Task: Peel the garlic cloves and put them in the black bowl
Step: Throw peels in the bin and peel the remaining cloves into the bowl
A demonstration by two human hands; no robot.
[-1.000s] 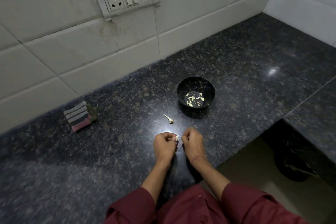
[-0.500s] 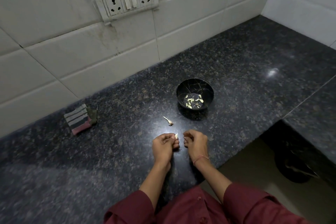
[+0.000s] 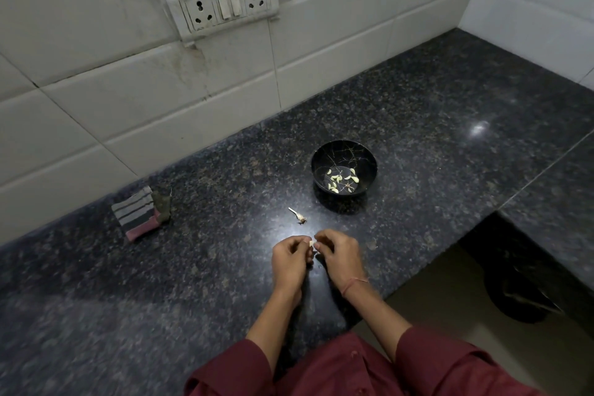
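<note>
Speckled dark bench (image 3: 418, 106) meets a white tiled wall (image 3: 128, 106) with a socket (image 3: 225, 4). Left grip (image 3: 291, 259) and right grip (image 3: 340, 255) both pinch one clove (image 3: 310, 243), near the bowl (image 3: 340, 154).

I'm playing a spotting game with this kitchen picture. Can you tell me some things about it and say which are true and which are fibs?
The black bowl already has peeled cloves in it. True.
The left hand and right hand pinch one garlic clove between them. True.
The striped cloth lies right of the bowl. False: it lies left of it, near the wall.
The garlic stalk is inside the bowl. False: it lies on the counter, between bowl and hands.
</note>
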